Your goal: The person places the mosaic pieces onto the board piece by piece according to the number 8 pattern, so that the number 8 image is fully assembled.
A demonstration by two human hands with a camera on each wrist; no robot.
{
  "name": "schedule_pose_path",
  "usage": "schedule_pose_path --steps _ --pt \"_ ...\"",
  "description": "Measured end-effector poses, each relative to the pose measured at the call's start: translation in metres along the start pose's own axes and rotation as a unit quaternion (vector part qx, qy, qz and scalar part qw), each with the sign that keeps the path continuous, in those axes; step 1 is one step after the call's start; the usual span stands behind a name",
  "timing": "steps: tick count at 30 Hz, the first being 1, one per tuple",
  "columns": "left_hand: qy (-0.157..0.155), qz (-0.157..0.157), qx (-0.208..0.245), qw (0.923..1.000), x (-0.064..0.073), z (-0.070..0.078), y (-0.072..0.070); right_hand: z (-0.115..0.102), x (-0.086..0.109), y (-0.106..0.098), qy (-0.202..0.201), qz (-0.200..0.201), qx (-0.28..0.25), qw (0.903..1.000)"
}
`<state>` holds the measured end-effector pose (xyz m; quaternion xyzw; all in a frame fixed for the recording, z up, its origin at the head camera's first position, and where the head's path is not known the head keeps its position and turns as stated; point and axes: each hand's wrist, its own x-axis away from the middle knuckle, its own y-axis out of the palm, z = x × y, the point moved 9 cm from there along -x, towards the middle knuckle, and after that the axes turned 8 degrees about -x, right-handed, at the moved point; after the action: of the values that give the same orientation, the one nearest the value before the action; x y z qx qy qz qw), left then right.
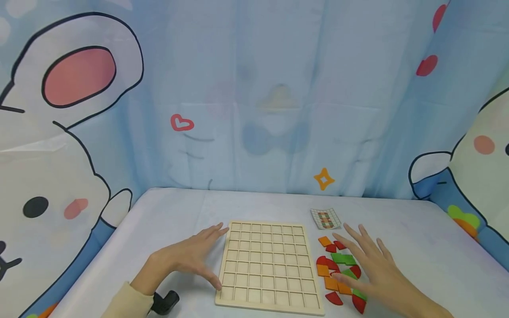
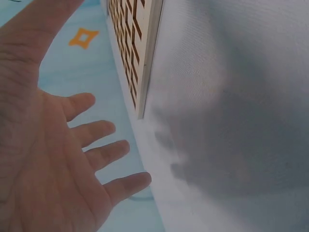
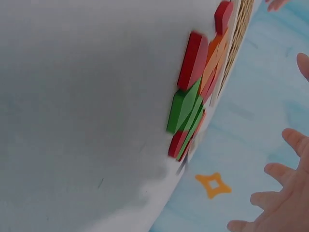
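A pale wooden grid board (image 1: 267, 265) with rows of square recesses lies flat in front of me. My left hand (image 1: 191, 256) is at its left side, fingers spread, thumb tip right at the board's lower left edge. Over the loose pieces on the right hovers my right hand (image 1: 374, 269), its fingers spread and holding nothing. Those pieces are flat orange squares (image 1: 323, 270), red quarter-rounds (image 1: 334, 298) and green slanted blocks (image 1: 343, 259), partly hidden by that hand. In the right wrist view, red blocks (image 3: 193, 60) and green blocks (image 3: 184, 108) lie in a loose heap.
A small printed pattern card (image 1: 325, 219) lies behind the pieces. The table has a white cloth (image 1: 191, 203), with a blue cartoon curtain (image 1: 270, 145) hanging along its back edge. A black device (image 1: 166, 303) is strapped at the left wrist.
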<state>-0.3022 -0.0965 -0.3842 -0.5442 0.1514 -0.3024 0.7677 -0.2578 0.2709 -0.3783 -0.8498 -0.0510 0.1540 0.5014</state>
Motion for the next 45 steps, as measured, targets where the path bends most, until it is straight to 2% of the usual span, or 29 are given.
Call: schedule_pose_path --steps 4,9,11,19,23,26,34,45 --pt "-0.008 -0.007 -0.012 0.9999 -0.001 -0.002 0.003 -0.013 0.009 0.006 -0.016 -0.024 -0.024 0.9993" --pt "-0.013 -0.018 -0.028 0.9994 -0.004 -0.003 0.008 -0.026 0.016 0.012 -0.031 -0.058 -0.024 0.9976" --pt "-0.013 -0.027 -0.033 0.9990 -0.005 -0.003 0.011 -0.027 0.018 0.016 -0.025 -0.084 -0.041 0.9953" --pt "-0.030 -0.051 -0.035 0.9977 -0.007 -0.008 0.020 -0.026 0.018 0.038 -0.022 -0.197 -0.123 0.9724" --pt "-0.040 -0.063 -0.027 0.9969 -0.008 -0.012 0.023 -0.022 0.015 0.046 0.020 -0.237 -0.157 0.9584" --pt "-0.042 -0.073 -0.017 0.9963 -0.010 -0.014 0.026 -0.022 0.013 0.050 0.036 -0.247 -0.163 0.9545" --pt "-0.056 -0.094 -0.022 0.9937 -0.012 -0.016 0.029 -0.027 0.009 0.056 0.034 -0.259 -0.181 0.9482" --pt "-0.050 -0.097 -0.031 0.9935 -0.013 -0.013 0.029 -0.029 0.005 0.054 0.023 -0.264 -0.215 0.9399"
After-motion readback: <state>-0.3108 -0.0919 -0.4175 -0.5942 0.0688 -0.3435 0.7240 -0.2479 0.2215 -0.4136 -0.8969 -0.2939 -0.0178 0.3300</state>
